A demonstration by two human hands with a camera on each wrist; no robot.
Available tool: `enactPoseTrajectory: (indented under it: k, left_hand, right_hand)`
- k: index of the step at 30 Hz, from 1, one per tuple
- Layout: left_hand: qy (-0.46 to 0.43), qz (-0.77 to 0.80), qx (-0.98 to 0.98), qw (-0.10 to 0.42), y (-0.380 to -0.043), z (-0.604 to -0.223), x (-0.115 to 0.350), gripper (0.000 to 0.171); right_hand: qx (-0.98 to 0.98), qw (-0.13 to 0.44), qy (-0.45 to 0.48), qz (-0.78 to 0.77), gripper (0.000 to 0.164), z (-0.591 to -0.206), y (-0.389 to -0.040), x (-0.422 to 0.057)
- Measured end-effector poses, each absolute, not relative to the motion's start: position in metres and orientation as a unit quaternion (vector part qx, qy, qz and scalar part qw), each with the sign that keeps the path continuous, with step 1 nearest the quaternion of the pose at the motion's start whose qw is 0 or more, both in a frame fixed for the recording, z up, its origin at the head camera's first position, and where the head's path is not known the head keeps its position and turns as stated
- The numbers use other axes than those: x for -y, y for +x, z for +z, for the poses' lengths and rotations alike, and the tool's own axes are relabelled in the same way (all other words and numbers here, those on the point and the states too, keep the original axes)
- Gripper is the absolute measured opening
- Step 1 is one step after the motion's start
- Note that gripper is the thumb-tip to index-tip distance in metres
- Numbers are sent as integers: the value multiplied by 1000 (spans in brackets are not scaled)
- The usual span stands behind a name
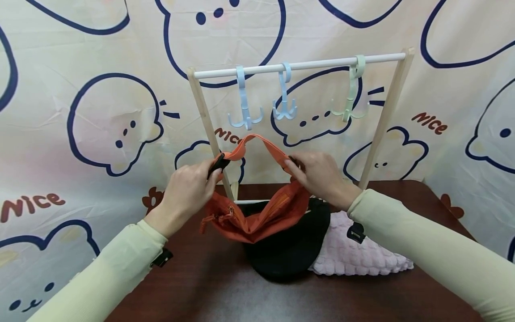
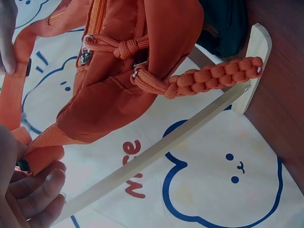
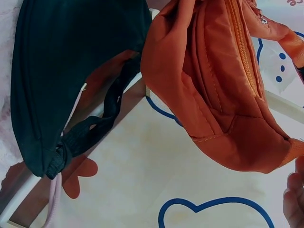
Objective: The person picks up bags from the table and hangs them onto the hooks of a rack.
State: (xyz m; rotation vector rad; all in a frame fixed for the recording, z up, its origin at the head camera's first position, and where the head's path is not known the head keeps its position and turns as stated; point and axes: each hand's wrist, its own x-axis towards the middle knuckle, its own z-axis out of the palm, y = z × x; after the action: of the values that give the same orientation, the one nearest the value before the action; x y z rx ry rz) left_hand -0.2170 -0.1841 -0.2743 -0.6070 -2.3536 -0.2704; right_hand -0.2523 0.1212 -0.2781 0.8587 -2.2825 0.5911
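Note:
An orange waist bag hangs by its strap from both hands, above the table and in front of a small rack. My left hand grips the strap at the bag's left end, by a black buckle. On the other side my right hand pinches the strap between thumb and fingers. Between the hands the strap arches up. A braided orange cord dangles from the bag's zipper side. Behind and below the bag lies a black cap, partly covered by it.
The rack's white bar carries two blue hooks and a green hook. A pink puffy-textured bag or cloth lies beside the cap on the brown table. A printed curtain hangs behind.

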Motion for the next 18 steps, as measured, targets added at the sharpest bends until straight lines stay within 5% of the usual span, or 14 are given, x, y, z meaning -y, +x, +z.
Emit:
enactPoseTrajectory:
  k: [18]
  left_hand:
    - [-233, -115, 894, 365, -218, -260, 183, 17]
  right_hand:
    - [855, 335, 332, 215, 18, -264, -253, -118]
